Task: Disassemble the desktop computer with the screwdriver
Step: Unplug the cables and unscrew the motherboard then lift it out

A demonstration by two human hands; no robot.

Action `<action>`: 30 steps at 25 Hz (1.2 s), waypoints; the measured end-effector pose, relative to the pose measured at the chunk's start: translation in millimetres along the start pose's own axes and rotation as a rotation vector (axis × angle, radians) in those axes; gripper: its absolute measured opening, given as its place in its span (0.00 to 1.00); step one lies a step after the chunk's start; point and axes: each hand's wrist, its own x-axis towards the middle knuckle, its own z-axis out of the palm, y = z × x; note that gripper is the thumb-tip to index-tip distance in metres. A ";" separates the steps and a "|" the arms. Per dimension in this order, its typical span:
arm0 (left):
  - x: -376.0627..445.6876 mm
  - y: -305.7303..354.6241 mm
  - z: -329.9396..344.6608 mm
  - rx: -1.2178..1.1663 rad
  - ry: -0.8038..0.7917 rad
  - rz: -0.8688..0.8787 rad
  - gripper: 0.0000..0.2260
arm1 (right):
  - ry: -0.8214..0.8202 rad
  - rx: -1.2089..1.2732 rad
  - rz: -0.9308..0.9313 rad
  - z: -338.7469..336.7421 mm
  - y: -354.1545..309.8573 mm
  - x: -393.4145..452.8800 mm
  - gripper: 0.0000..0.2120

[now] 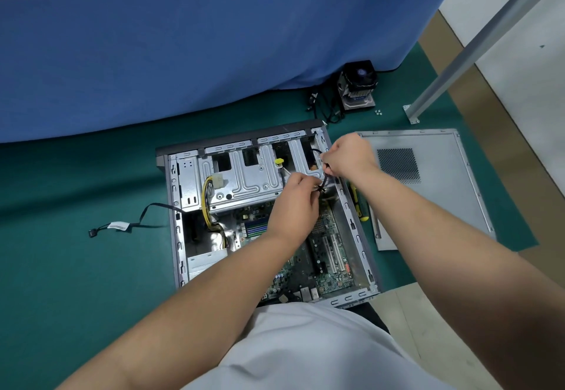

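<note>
Inside the open computer case (pixel 269 215), both hands worked a cable.
Left hand (pixel 293 203) and right hand (pixel 348 154) fingers pinched the black cable (pixel 323 182).

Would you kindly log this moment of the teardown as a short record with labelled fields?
case: open grey metal desktop computer case lying on its side on the green mat
left hand: left hand holds a bundle of black cables over the motherboard
right hand: right hand pinches the same cables near the case's far right corner
screwdriver: yellow-and-green handled screwdriver lies unheld just right of the case
removed parts: grey side panel and black CPU cooler fan on the mat
</note>
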 end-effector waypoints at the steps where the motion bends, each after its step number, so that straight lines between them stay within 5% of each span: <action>1: 2.4 0.9 -0.6 0.014 -0.010 -0.005 0.14 | -0.018 0.000 0.007 -0.7 -1.3 1.8 0.07; 10: 25.1 4.7 0.1 0.110 -0.017 -0.088 0.09 | 0.119 -0.010 -0.241 15.0 18.9 -1.8 0.05; 15: 28.1 2.6 0.8 0.036 -0.003 -0.146 0.08 | 0.138 0.108 -0.179 20.3 37.9 0.8 0.10; 25: 32.3 1.6 1.6 0.068 -0.007 -0.148 0.07 | 0.152 -0.284 -0.242 29.4 34.8 -1.9 0.13; 30: 34.4 1.3 1.2 0.060 -0.011 -0.156 0.06 | 0.013 -0.289 -0.202 23.7 32.6 -0.4 0.15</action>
